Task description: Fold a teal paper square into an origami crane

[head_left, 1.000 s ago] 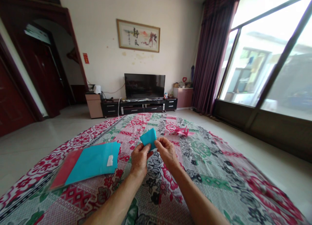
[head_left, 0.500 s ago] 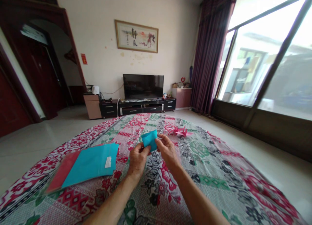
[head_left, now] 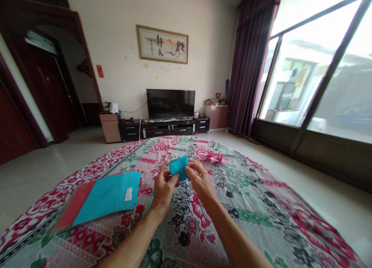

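A small folded piece of blue paper (head_left: 179,167) is held up above the patterned tablecloth. My left hand (head_left: 164,186) pinches its lower left side, with the thumb in front and a finger raised at the left edge. My right hand (head_left: 200,179) grips its right edge between thumb and fingers. The fingers behind the paper are partly hidden. To the left lies a clear packet of blue and red sheets (head_left: 106,198) with a white label. Pink folded paper figures (head_left: 216,157) rest beyond my right hand.
The round table (head_left: 250,217) is covered by a floral cloth. Past its far edge, a television (head_left: 171,104) stands on a low black cabinet (head_left: 132,131). Purple curtains (head_left: 247,66) and large windows are at the right.
The upper part of the blue paper has tilted, and its top edge now looks folded over. My left fingers have shifted up along its left side. My right hand has barely moved.
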A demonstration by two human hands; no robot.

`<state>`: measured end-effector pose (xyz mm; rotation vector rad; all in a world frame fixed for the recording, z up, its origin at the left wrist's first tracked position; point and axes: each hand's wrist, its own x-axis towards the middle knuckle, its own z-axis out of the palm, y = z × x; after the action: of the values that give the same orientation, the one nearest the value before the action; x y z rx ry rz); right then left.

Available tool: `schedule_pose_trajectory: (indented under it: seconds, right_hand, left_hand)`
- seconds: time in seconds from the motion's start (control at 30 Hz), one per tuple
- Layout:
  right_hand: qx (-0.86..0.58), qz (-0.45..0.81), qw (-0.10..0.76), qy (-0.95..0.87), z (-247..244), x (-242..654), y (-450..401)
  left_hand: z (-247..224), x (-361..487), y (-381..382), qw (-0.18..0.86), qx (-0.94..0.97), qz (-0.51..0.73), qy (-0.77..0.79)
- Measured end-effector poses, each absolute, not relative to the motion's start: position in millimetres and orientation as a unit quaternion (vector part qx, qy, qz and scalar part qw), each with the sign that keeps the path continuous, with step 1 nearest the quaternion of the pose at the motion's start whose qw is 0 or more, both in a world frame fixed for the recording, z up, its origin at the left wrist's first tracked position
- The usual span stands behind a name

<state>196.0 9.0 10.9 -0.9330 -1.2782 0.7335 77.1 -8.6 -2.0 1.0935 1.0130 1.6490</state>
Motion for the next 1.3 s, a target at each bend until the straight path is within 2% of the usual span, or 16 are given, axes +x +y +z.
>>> schedule_pose_trajectory:
  seconds: [0.47,1.03,1.3]
  right_hand:
    - [-0.366,0.475,0.629,-0.495,12.1,191.6,9.6]
    - [-0.379,0.448,0.676,-0.446,12.7,193.3,11.7]
    - [-0.372,0.528,0.634,-0.425,7.6,198.4,16.1]
  left_hand:
    - [3.6,76.4,-12.5,0.470,0.466,0.633,0.402]
    - [-4.4,74.7,-6.4,0.460,0.481,0.636,0.390]
    - [-5.4,73.7,-5.3,0.471,0.475,0.631,0.393]
